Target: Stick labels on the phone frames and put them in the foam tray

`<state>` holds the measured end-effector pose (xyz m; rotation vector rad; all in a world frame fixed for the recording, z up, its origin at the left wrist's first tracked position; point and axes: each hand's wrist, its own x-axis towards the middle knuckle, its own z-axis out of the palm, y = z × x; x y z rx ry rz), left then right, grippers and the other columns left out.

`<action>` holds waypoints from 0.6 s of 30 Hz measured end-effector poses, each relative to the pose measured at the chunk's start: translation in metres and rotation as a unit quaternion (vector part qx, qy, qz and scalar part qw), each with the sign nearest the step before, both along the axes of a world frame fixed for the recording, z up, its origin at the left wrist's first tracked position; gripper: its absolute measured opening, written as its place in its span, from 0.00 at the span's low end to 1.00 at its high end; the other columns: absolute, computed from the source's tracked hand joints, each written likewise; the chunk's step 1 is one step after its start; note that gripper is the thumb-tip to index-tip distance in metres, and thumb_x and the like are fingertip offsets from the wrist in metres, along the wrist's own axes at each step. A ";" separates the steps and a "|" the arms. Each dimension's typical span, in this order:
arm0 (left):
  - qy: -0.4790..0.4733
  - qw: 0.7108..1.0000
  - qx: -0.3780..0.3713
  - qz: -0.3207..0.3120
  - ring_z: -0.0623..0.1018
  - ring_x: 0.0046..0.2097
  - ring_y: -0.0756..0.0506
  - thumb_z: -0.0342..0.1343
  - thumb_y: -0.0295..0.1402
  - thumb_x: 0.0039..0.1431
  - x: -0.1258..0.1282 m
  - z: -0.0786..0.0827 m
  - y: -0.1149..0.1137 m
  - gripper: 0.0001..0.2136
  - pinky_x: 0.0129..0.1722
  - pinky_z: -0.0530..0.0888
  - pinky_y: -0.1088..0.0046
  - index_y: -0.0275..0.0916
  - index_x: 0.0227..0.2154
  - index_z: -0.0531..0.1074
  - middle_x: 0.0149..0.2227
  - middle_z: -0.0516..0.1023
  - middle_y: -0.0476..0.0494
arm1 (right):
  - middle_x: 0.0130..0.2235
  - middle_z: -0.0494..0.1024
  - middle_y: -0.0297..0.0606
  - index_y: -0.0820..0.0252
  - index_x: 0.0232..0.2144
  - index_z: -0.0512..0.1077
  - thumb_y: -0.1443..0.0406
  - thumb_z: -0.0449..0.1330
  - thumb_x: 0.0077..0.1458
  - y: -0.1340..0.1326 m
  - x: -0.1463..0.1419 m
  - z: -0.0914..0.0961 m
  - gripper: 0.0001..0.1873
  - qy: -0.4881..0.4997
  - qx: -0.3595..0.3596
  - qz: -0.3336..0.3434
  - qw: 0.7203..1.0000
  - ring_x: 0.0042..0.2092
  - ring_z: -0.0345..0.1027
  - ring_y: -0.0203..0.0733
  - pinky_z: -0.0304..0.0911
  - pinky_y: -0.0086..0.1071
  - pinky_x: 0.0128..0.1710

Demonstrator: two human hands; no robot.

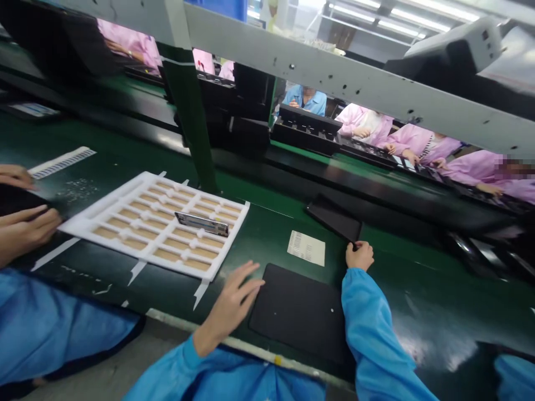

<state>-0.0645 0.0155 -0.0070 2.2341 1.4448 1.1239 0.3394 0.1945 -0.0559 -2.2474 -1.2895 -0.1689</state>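
My left hand (234, 303) is open, fingers spread, at the left edge of a black mat (303, 312) lying on the green bench; nothing is in it. My right hand (360, 255) reaches beyond the mat, its fingers closed at the near corner of a shallow black tray (334, 216). The fingertips are partly hidden there. A printed paper label sheet (306, 248) lies between mat and tray. Left of my left hand is a white foam tray (144, 181) with rows of slots. One slim phone-like part (202, 224) stands on edge in it.
At the left, a co-worker's hands (25, 231) hold a dark object. A strip of labels (62, 162) lies near them. Tape strips (137, 271) run from the foam tray. A green post (188, 117) rises behind it. Across the line, several people in pink (430, 142) work.
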 end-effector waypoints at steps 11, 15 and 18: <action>0.016 0.996 -0.079 0.032 0.70 0.61 0.39 0.50 0.33 0.67 0.012 -0.047 -0.021 0.12 0.60 0.71 0.52 0.47 0.47 0.76 0.58 0.72 0.43 | 0.67 0.55 0.49 0.57 0.63 0.60 0.67 0.40 0.65 -0.009 0.003 -0.010 0.27 0.008 -0.090 0.108 0.990 0.69 0.42 0.56 0.38 0.68 0.61; 0.029 0.995 -0.093 0.037 0.72 0.60 0.39 0.50 0.35 0.67 0.014 -0.044 -0.017 0.11 0.58 0.72 0.52 0.48 0.46 0.76 0.57 0.73 0.44 | 0.64 0.61 0.49 0.62 0.61 0.62 0.65 0.39 0.65 -0.014 0.002 -0.015 0.26 0.010 -0.097 0.120 0.988 0.67 0.47 0.50 0.39 0.58 0.64; 0.034 0.994 -0.098 0.041 0.74 0.58 0.39 0.50 0.36 0.67 0.014 -0.041 -0.016 0.11 0.57 0.73 0.52 0.47 0.46 0.77 0.56 0.74 0.43 | 0.64 0.62 0.48 0.64 0.61 0.63 0.65 0.41 0.65 -0.015 0.002 -0.018 0.26 0.013 -0.098 0.121 0.988 0.67 0.48 0.48 0.40 0.54 0.65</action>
